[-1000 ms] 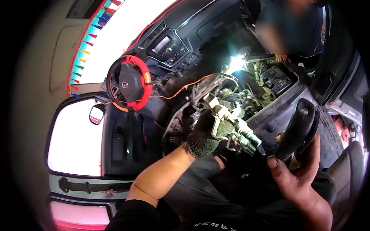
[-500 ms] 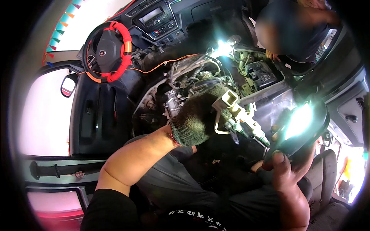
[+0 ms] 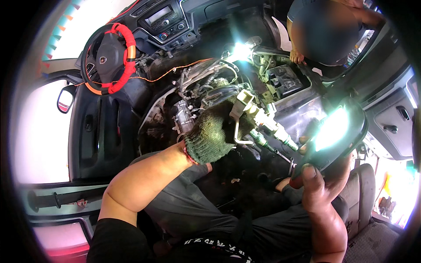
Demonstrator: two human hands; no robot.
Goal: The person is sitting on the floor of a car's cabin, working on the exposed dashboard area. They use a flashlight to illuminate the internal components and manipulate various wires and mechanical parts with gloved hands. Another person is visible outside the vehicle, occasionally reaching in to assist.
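Note:
My left hand, in a dark knitted glove, is closed around a metal part that looks like a fuel rail with injectors. Its square end and bent bracket stick out past the glove, and green-tipped nozzles point to the lower right. Bare, my right hand grips a black oval work light, which shines brightly near the nozzle tips. Behind the glove lies the exposed engine, with hoses and pipes. My left fingertips are hidden behind the part.
At the upper left is a steering wheel with a red cover. An orange wire runs from it towards the engine. A second bright lamp shines at the engine's far side. Another person leans in at the upper right. A seat stands at right.
The whole view has shifted, with the car interior sliding left. My left hand still holds the injector part, now slightly turned; the work light remains in my right hand.

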